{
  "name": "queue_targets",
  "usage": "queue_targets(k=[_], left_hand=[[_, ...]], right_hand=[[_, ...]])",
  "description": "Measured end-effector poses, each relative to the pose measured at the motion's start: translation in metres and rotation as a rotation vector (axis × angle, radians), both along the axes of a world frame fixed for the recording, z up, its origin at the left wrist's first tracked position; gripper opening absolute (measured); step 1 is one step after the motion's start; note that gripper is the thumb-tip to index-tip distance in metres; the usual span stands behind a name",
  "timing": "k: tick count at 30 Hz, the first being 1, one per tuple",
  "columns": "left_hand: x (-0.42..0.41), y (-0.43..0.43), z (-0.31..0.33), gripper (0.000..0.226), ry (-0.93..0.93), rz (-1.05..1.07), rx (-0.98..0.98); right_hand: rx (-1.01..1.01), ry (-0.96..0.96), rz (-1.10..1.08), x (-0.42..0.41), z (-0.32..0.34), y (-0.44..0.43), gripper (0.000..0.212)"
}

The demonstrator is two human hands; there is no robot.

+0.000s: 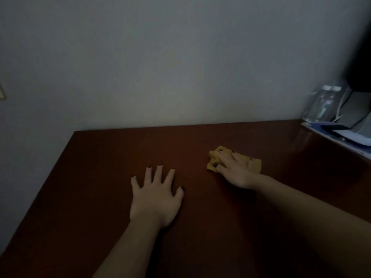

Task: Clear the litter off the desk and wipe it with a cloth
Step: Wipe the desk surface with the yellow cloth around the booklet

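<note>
Looking down in dim light on a dark brown bench (96, 177) set against a pale wall (180, 57). Shows the left hand (155, 197) flat on the wood near centre, fingers straight and spread, holding nothing. Finds the right hand (234, 169) farther back and to the right, fingers bent over a bunched yellow cloth (254, 164) and gripping it against the bench top, with cloth showing past the fingertips and beside the wrist. Well apart from both hands, at the far right corner: blurred clear bottles (321, 105) behind a flat stack of papers (345, 137), with a dark flat object (334, 127) on top.
</note>
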State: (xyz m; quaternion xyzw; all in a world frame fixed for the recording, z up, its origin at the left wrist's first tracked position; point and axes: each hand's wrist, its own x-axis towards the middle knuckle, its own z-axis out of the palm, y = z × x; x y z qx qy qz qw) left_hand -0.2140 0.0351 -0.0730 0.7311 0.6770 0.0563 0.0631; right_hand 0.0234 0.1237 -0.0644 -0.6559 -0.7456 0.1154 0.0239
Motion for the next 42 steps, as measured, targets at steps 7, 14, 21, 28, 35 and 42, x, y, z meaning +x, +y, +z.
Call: queue_targets(k=[7, 14, 21, 28, 35, 42], left_hand=[[-0.003, 0.003, -0.005, 0.063, 0.011, -0.016, 0.019], [-0.004, 0.003, -0.006, 0.064, -0.02, -0.009, 0.04], [-0.001, 0.002, 0.001, 0.062, -0.043, 0.01, 0.02], [0.0, 0.0, 0.007, 0.061, -0.069, 0.016, -0.003], [0.006, 0.031, 0.031, 0.077, -0.131, 0.078, -0.206], [0.032, 0.068, 0.015, 0.067, -0.075, 0.074, -0.089]], right_hand=[[0.012, -0.06, -0.119, -0.003, -0.008, 0.044, 0.058], [0.036, -0.078, -0.133, 0.001, -0.002, 0.077, 0.056], [-0.028, -0.064, 0.004, 0.0, 0.007, 0.043, 0.051], [-0.097, -0.102, 0.225, -0.005, 0.004, -0.04, 0.055], [-0.036, -0.08, 0.29, -0.001, 0.003, -0.046, 0.067], [-0.005, -0.069, 0.169, 0.007, 0.001, 0.023, 0.063]])
